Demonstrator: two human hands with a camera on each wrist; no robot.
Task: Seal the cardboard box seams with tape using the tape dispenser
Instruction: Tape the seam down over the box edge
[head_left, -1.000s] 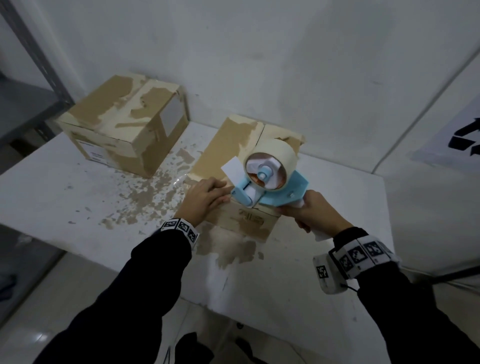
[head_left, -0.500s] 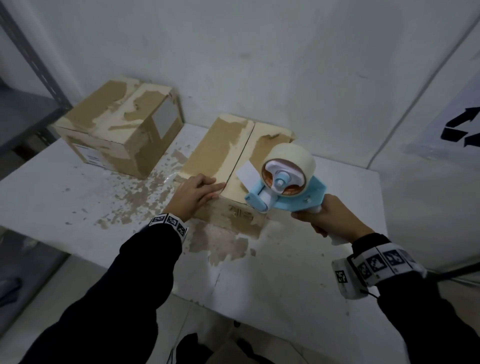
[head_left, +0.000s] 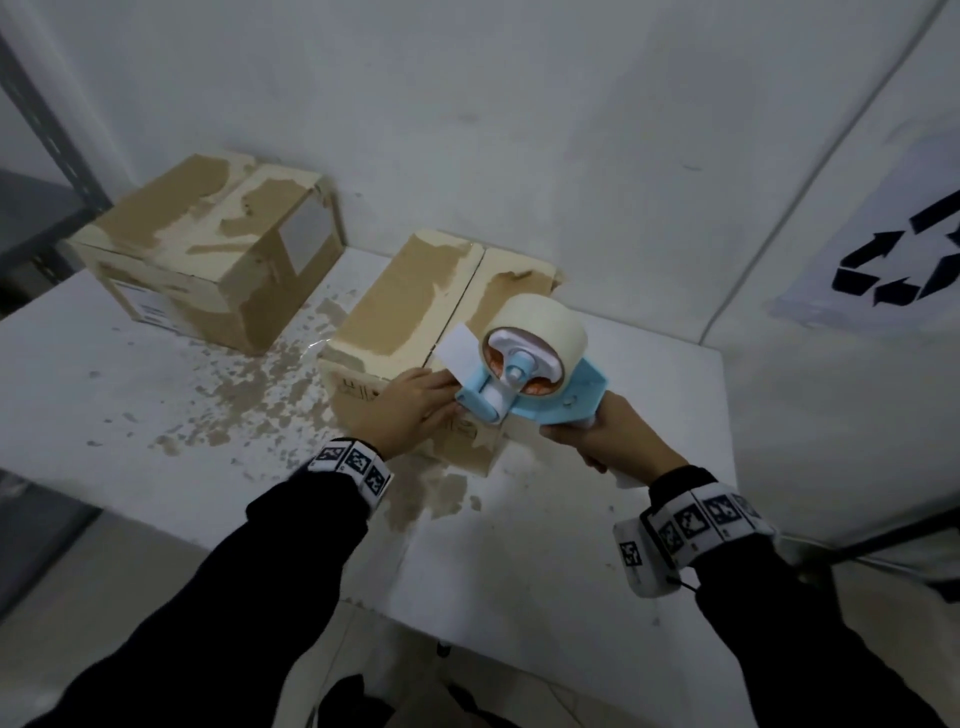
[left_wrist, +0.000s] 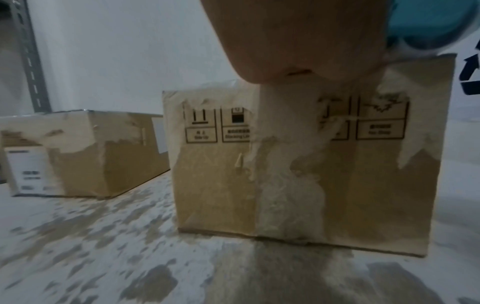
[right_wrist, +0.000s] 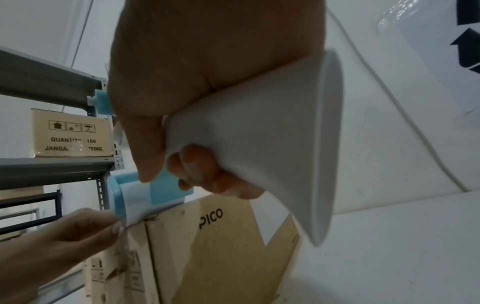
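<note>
A worn cardboard box stands on the white table, its top centre seam running away from me. My right hand grips the white handle of the blue tape dispenser. The dispenser carries a cream tape roll, and its mouth sits at the box's near top edge. My left hand lies with fingers stretched along that edge, the tips touching the tape end at the dispenser's mouth. In the left wrist view the box's front shows a pale strip down its middle.
A second taped box sits at the table's back left. The table top is flecked with brown paper residue. A grey metal shelf stands left, a wall rises just behind, and a recycling sign hangs on the right.
The dispenser has swung back left from beside the box to its near top edge. My left fingers have shifted right to meet its mouth.
</note>
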